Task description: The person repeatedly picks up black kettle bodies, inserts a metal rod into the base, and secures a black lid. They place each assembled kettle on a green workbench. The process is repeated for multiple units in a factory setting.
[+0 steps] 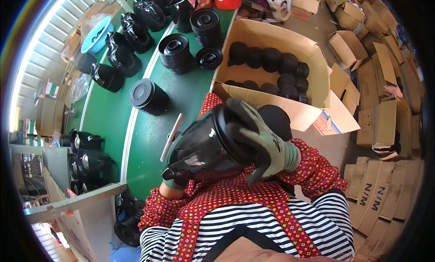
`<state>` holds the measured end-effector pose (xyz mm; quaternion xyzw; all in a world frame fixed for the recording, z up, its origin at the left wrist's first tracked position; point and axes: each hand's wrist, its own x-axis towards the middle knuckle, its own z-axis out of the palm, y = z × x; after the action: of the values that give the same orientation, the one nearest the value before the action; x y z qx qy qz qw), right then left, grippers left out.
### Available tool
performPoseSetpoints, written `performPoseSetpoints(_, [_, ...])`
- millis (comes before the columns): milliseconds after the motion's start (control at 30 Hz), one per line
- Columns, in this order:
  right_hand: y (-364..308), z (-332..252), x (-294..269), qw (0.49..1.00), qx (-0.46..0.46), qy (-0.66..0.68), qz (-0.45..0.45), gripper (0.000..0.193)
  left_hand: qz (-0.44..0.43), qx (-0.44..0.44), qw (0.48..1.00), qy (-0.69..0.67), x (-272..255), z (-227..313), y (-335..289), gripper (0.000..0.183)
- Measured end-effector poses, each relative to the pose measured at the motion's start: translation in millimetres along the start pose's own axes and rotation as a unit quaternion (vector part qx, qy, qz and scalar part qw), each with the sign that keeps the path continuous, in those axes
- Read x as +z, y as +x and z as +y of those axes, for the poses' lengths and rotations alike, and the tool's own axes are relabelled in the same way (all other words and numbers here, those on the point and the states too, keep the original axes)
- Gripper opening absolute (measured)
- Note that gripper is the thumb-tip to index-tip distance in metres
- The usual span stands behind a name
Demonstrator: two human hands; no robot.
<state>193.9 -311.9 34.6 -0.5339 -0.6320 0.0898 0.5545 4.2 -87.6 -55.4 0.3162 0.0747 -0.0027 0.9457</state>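
A glossy black plastic jug [192, 146] lies tilted in front of my chest, its spout end toward the lower left. My gloved left hand [179, 184] is closed around the spout end, with most of its fingers hidden behind the jug. Over the jug's wide end, at the right, sits a round black base [220, 127]. My gloved right hand [268, 146] grips that base, fingers wrapped over it and slightly blurred. Just left of the jug, a thin metal bar [172, 136] rests on the green table [147, 148].
Stacks of round black parts [174, 51] and a stack of black discs [148, 96] stand on the table. Several black jugs [122, 55] line its far left. An open carton [276, 33] holding round black parts is at the right. Flattened cartons [376, 194] lean farther right.
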Motion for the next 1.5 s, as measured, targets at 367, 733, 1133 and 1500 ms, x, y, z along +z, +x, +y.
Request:
performPoseSetpoints(367, [-3.9, -5.3, 16.9, 0.925, 0.231, 0.242, 0.182, 0.076, 0.010, 0.004, 0.998, 0.057, -18.5, -32.7, -10.1, 0.060])
performPoseSetpoints(733, [4.7, 85.5, -45.8, 0.916, 0.330, 0.221, -0.060, 0.083, 0.260, 0.093, 0.520, 0.809, -57.6, 39.0, -75.7, 0.096])
performPoseSetpoints(1133, [17.2, 107.9, 5.4, 0.958, 0.254, 0.087, -0.096, 0.050, 0.302, 0.036, 0.800, 0.517, -21.9, 68.7, -35.0, 0.058])
performPoseSetpoints(1500, [55.2, 154.0, -16.1, 0.993, 0.055, -0.020, -0.107, 0.030, -0.042, 0.092, 0.716, 0.691, 126.4, 135.6, 68.8, 0.075])
